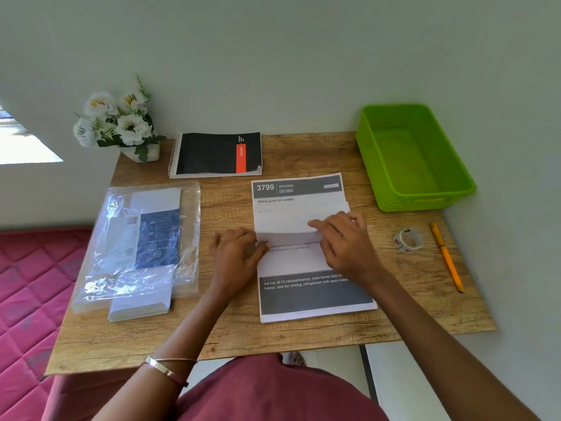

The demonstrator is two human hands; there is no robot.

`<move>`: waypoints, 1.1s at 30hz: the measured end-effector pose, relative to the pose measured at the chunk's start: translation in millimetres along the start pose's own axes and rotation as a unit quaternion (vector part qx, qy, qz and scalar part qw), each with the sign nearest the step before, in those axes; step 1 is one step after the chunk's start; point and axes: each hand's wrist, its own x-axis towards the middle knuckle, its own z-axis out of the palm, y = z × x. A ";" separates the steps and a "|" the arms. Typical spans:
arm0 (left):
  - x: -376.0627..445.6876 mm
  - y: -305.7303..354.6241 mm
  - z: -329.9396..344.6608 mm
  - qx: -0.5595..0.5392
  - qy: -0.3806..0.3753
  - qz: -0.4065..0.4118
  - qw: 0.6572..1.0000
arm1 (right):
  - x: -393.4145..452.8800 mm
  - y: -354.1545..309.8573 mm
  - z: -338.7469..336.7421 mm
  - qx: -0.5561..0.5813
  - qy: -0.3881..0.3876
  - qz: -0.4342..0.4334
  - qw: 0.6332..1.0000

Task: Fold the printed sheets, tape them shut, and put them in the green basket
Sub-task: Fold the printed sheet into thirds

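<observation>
The printed sheets lie in front of me near the middle of the table, their long axis running from the near edge toward the far edge. A fold is under way across the short width: a flap of the top sheet is turned over and lies across the middle of the page. My left hand rests at the left edge of the sheets, its fingers curled on the paper at the crease; whether it pinches or only presses I cannot tell. My right hand lies on the flap from the right, fingers fairly straight and flat on it, holding it down. Both hands sit right on the fold line, which runs left to right between them, so the crease should be pressed along that line. The roll of tape lies toward the right edge of the table, nearer my right hand, with a yellow pen just beside it. The green basket stands at the far right corner, nothing in it yet.
</observation>
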 end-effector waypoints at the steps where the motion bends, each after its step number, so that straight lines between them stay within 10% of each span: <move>1: 1.9 2.1 0.9 -0.008 0.010 -0.020 1.000 | 6.5 -0.2 2.0 -0.005 0.003 0.018 1.000; 10: 18.4 9.2 5.2 -0.053 -0.002 -0.132 0.990 | 30.2 2.8 41.3 -0.045 -0.109 0.162 0.980; 17: 20.0 -4.1 7.6 0.121 -0.085 0.007 0.989 | 23.7 -1.6 58.3 0.023 -0.290 0.083 0.953; 33: 35.0 -8.9 -2.0 0.327 -0.161 0.147 0.920 | -9.2 67.1 22.2 0.063 -0.403 0.164 0.898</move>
